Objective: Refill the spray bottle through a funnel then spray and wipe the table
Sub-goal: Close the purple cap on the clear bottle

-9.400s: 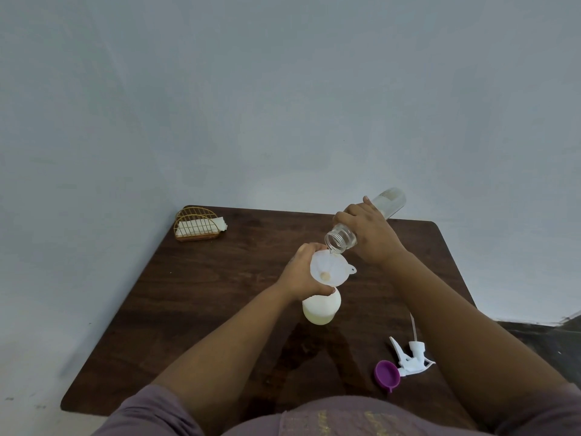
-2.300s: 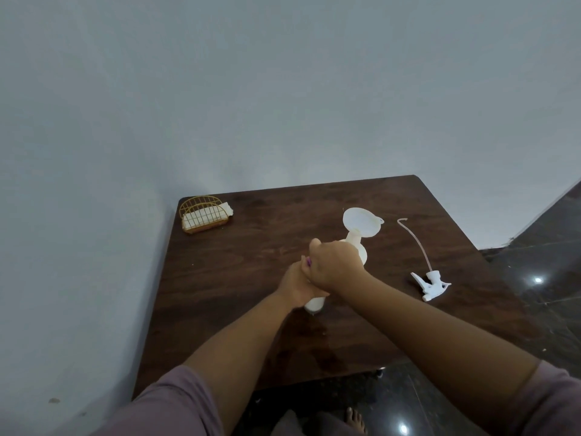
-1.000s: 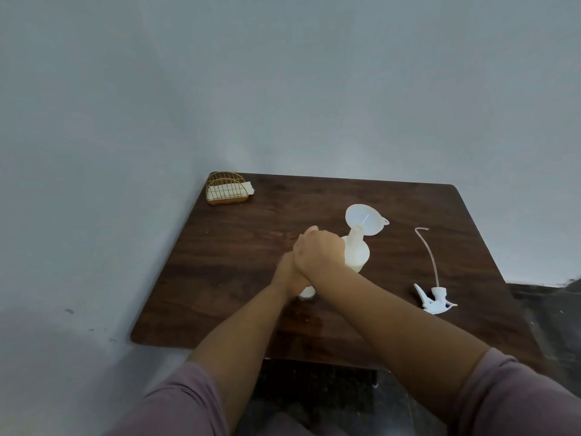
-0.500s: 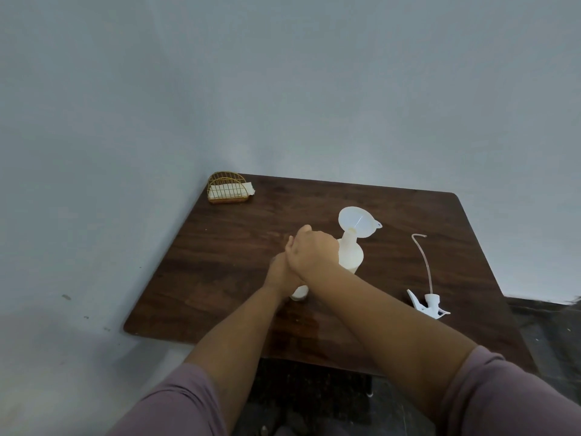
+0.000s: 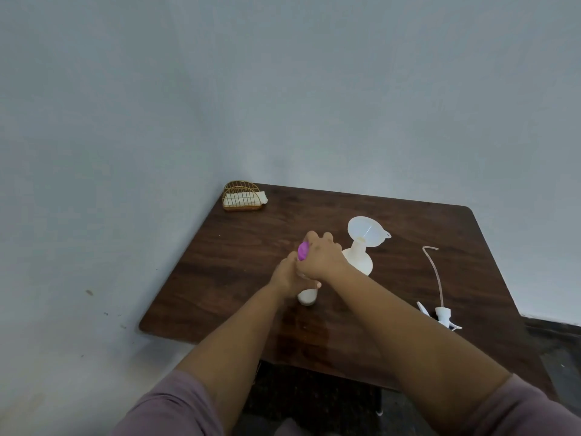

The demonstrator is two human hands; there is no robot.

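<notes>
My left hand (image 5: 287, 275) grips a clear refill bottle (image 5: 307, 297) standing on the dark wooden table (image 5: 239, 256); only the bottle's base shows below my fingers. My right hand (image 5: 320, 258) is curled over its top around a purple cap (image 5: 303, 251). Just right of my hands stands the white spray bottle (image 5: 358, 261) with a white funnel (image 5: 367, 232) in its neck. The white spray head (image 5: 441, 316) with its long tube lies on the table at the right.
A gold wire holder with white napkins (image 5: 243, 198) sits at the table's back left corner against the grey wall. A wet patch (image 5: 314, 335) shines on the wood near the front edge. Dark floor shows at the right.
Pouring into the funnel has ended; the refill bottle now stands upright on the table. My right hand has shifted on its top, so the purple cap shows between my fingers.
</notes>
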